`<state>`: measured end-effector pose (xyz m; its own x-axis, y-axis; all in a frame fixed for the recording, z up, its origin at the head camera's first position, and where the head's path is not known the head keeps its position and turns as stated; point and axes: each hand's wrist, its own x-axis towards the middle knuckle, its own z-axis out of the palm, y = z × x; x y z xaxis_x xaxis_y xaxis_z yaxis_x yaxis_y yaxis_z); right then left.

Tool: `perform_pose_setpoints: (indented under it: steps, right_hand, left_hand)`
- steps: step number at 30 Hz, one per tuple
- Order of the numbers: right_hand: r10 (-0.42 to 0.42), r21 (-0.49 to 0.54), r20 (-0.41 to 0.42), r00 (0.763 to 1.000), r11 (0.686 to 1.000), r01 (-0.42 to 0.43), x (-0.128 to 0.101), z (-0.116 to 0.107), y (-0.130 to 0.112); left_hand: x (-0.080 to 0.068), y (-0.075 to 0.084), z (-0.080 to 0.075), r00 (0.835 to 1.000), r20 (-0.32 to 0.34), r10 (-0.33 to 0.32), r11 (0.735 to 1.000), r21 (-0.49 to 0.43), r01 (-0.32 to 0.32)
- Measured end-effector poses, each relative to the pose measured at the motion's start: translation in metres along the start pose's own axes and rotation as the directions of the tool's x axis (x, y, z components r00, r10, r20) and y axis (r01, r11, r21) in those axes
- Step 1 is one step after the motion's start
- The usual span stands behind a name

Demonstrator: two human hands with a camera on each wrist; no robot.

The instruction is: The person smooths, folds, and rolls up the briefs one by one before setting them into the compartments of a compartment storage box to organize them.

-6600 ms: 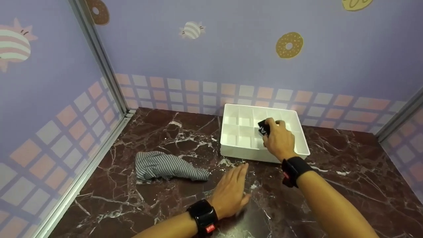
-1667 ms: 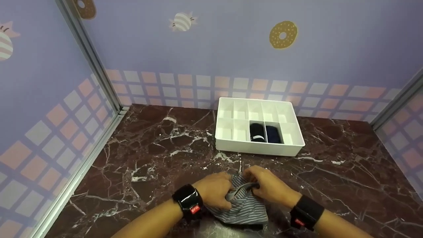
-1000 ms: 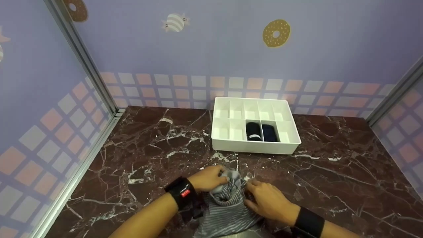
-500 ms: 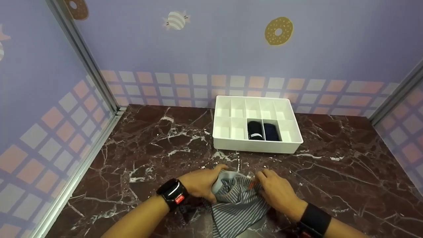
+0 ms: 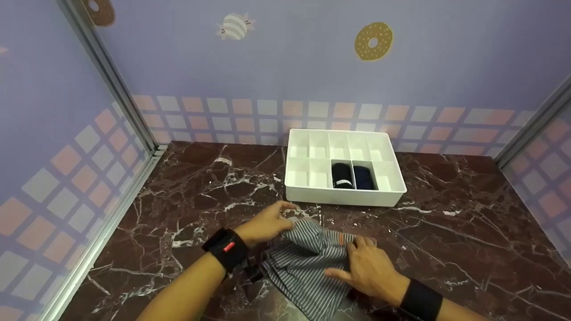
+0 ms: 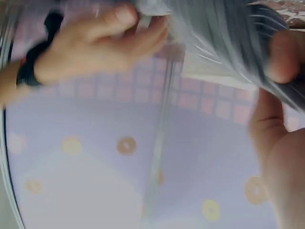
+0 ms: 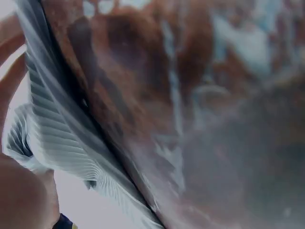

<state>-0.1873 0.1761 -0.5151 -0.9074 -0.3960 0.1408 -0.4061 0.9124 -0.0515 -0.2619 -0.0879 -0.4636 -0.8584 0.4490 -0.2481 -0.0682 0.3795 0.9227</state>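
Observation:
A grey striped cloth lies bunched on the marble table in front of me. My left hand grips its far left edge, thumb on the fabric; the left wrist view shows that thumb pressing the cloth. My right hand lies on the cloth's right side, its fingers stretched toward the edge beside a small orange tag and its thumb spread out. In the blurred right wrist view the cloth hangs at the left.
A white divided tray stands behind the cloth near the back wall. A rolled black item and a navy one fill two neighbouring front compartments. Patterned walls close the left, back and right sides.
The hands have drawn apart, the left up and away, the right down onto the fabric. The cloth is now spread wider between them than half a second ago.

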Motion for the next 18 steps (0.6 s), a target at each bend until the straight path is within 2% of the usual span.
perform_pose_setpoints:
  steps: [3, 6, 8, 10, 12, 13, 14, 15, 17, 18]
  right_hand:
    - [-0.073, 0.016, 0.073, 0.995, 0.997, 0.072, 0.001, 0.002, 0.012]
    - [-0.180, 0.121, 0.141, 0.974, 0.979, 0.163, 0.003, 0.004, 0.031]
    - [-0.238, 0.212, 0.173, 0.956, 0.957, 0.200, 0.006, 0.002, 0.045]
    - [-0.272, 0.281, 0.205, 0.940, 0.936, 0.210, 0.010, -0.001, 0.057]
    - [-0.281, 0.323, 0.228, 0.932, 0.925, 0.200, 0.012, -0.005, 0.066]
    - [-0.276, 0.341, 0.237, 0.932, 0.922, 0.186, 0.014, -0.007, 0.069]
    - [-0.266, 0.349, 0.242, 0.933, 0.921, 0.172, 0.015, -0.009, 0.071]
    - [-0.253, 0.359, 0.243, 0.937, 0.920, 0.155, 0.015, -0.011, 0.072]
    - [-0.224, 0.364, 0.234, 0.946, 0.922, 0.129, 0.015, -0.014, 0.068]
    - [-0.211, 0.359, 0.227, 0.951, 0.926, 0.119, 0.014, -0.014, 0.065]
  left_hand:
    - [0.007, -0.002, -0.003, 0.995, -0.095, -0.027, 0.998, -0.060, 0.021]
    - [0.012, -0.011, -0.006, 0.973, -0.230, -0.034, 0.997, -0.070, 0.018]
    - [0.012, -0.020, -0.006, 0.944, -0.331, 0.006, 0.999, 0.041, 0.008]
    - [0.009, -0.026, -0.004, 0.912, -0.401, 0.087, 0.980, 0.199, -0.006]
    - [0.003, -0.028, 0.001, 0.879, -0.424, 0.219, 0.923, 0.382, -0.046]
    - [0.000, -0.028, 0.004, 0.863, -0.408, 0.298, 0.880, 0.467, -0.084]
    - [-0.003, -0.026, 0.007, 0.853, -0.364, 0.374, 0.836, 0.531, -0.140]
    - [-0.007, -0.024, 0.011, 0.850, -0.294, 0.436, 0.785, 0.587, -0.200]
    - [-0.013, -0.021, 0.019, 0.841, -0.099, 0.531, 0.651, 0.683, -0.330]
    - [-0.016, -0.019, 0.024, 0.837, 0.008, 0.548, 0.580, 0.717, -0.387]
